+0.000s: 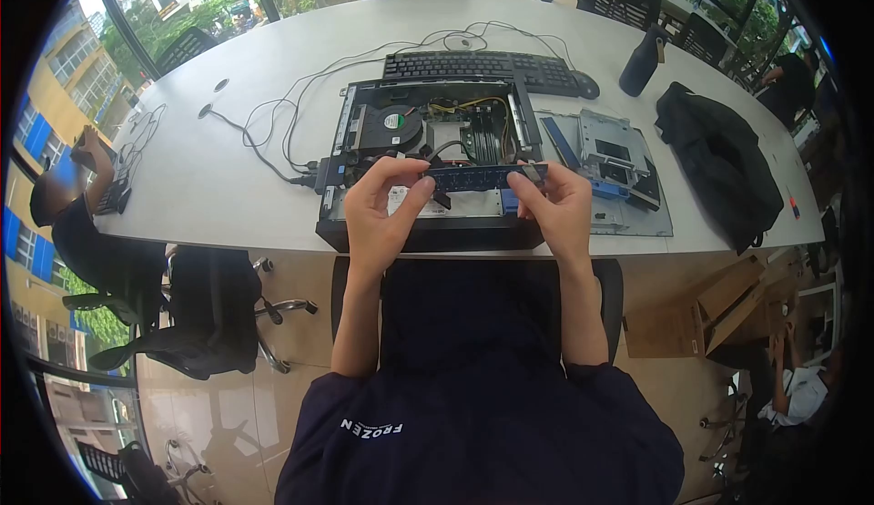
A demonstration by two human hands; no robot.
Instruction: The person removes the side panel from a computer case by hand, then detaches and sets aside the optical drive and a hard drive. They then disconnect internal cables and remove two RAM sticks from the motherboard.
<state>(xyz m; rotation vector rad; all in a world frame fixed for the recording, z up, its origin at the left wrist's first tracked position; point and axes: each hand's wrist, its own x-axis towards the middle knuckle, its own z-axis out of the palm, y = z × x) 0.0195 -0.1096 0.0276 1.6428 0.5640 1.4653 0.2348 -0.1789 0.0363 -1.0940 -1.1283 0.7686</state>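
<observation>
Between my two hands is a RAM stick (471,178), a long, narrow dark board with chip-like squares, lying level over the front of an opened desktop computer (437,237). My left hand (386,206) pinches its left end between thumb and fingers. Its right end is gripped by my right hand (552,204) in the same way. Inside the case, a round black blower fan (389,128) sits at the left. Memory slots (488,135) and yellow wires (469,105) show to the right of it. The board and my hands cover part of the case's front interior.
Behind the case lie a black keyboard (473,68) and mouse (584,85). On the right are a metal panel with drive brackets (616,154), a dark bottle (643,63) and a black bag (719,163). Cables (264,136) cross the table's left. Another person (77,209) sits far left.
</observation>
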